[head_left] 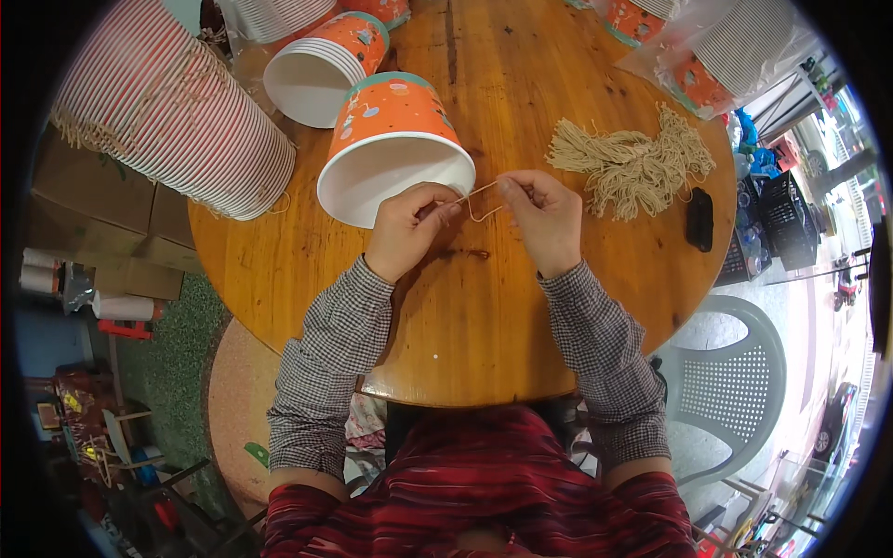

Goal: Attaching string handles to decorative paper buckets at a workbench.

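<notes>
Between my two hands stretches a thin beige cord [482, 190], with a slack loop hanging below it. My left hand [411, 223] pinches one end, close to the rim of a paper bucket. My right hand [542, 216] pinches the other end between thumb and fingers. That bucket [398, 107] is orange with a green base band and lies on its side, its white mouth toward me. Right of my right hand lies a heap of beige cords [633, 163].
At left leans a tall stack of nested buckets [186, 112] draped with cords. Behind are more orange buckets [349, 46]. Bagged buckets [730, 56] stand at the far right. A small black object [699, 219] lies near the table's right edge; a grey plastic chair [730, 391] stands beyond.
</notes>
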`<state>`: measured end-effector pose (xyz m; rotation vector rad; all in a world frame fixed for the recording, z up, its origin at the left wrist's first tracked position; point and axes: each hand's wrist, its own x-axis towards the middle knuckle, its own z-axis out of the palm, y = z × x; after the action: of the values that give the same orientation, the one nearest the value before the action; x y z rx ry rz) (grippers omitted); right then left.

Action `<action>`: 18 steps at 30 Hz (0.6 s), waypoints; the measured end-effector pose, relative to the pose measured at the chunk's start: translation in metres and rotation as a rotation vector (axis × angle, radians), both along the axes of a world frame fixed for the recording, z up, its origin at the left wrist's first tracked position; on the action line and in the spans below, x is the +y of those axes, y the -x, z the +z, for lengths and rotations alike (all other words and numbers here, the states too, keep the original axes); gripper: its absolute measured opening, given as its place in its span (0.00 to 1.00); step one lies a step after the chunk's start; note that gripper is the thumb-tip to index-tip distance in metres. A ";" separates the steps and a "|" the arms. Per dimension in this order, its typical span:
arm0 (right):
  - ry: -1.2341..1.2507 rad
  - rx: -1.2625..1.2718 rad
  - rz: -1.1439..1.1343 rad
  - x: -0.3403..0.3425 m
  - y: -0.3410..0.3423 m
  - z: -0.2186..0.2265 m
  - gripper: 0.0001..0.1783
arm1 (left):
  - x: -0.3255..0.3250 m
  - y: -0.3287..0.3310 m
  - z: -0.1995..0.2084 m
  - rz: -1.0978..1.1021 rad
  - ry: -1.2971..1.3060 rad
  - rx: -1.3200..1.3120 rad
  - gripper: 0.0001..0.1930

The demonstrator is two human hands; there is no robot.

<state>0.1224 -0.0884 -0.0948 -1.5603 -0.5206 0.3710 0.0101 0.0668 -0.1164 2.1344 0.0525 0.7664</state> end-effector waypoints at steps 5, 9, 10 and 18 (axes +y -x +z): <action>-0.066 -0.060 -0.057 0.000 -0.004 -0.007 0.05 | -0.004 0.001 0.006 -0.126 0.648 0.181 0.07; 0.115 -0.612 -0.044 -0.005 -0.001 0.000 0.04 | -0.002 0.007 0.009 -0.110 0.779 0.241 0.07; 0.114 -0.611 -0.043 -0.008 0.000 0.001 0.04 | -0.005 0.006 0.008 -0.116 0.839 0.204 0.07; 0.067 -0.627 0.379 -0.014 0.006 0.010 0.05 | -0.019 0.002 0.008 -0.160 0.787 0.149 0.07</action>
<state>0.1164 -0.1021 -0.0845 -1.6323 -1.3113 0.1747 0.0085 0.0482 -0.1088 1.4160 0.2211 0.3918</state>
